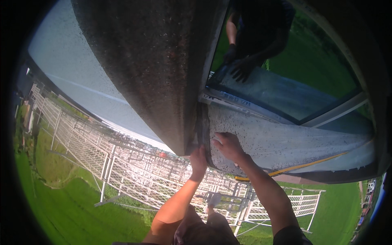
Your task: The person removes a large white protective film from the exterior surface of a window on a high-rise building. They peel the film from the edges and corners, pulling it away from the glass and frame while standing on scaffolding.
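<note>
My left hand [198, 159] is at the lower corner of the rough wall pier [174, 122], beside a dark strip [203, 134] that runs down where the pier meets the window sill; its fingertips are partly hidden, and whether they grip anything is unclear. Over the speckled sill [245, 131], just right of that strip, my right hand [229, 146] has its thumb and forefinger apart and shows nothing between them. A yellow strip [294, 167] lies along the sill's outer edge, to the right of my right forearm. Above the sill stands a metal-framed window [254, 107] with dark glass.
Far below my arms, white mesh panels and scaffold tubes [134, 174] run along the building, with green ground [92, 211] beneath. A pale ledge [92, 88] extends left of the pier. The window glass [294, 79] reflects a person's arms.
</note>
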Demonstrator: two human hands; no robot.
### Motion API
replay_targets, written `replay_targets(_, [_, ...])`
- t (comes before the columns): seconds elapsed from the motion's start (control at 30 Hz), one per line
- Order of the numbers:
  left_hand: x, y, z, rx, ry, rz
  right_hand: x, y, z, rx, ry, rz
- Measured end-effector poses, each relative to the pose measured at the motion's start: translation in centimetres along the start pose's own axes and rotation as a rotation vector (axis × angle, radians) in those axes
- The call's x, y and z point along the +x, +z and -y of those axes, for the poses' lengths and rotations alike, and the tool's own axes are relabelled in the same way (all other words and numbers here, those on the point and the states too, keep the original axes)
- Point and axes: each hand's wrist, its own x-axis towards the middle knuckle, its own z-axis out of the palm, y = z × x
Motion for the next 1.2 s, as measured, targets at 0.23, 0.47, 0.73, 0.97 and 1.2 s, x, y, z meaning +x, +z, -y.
replay_targets(0.23, [-2.9,0.0,2.5,-0.008,-0.013,0.038,0.6,2.7,4.0,-0.252,0.099,0.032])
replay_targets(0.47, [-6.3,1.1,6.1,-0.045,-0.152,0.059,-1.0,7.1,5.4,-0.148,0.329,0.389])
replay_targets(0.73, [-9.5,1.1,8.0,-0.035,-0.174,0.164,-4.8,9.3,2.9,-0.015,0.210,0.466])
replay_targets(0.97, [-6.2,-3.9,8.9,0.093,-0.293,0.546,-5.6,9.7,2.1,-0.006,0.169,0.417])
replay_targets(1.2, [12.1,5.5,16.8,-0.305,-0.412,0.279,-6.7,11.6,1.3,-0.221,0.196,0.418])
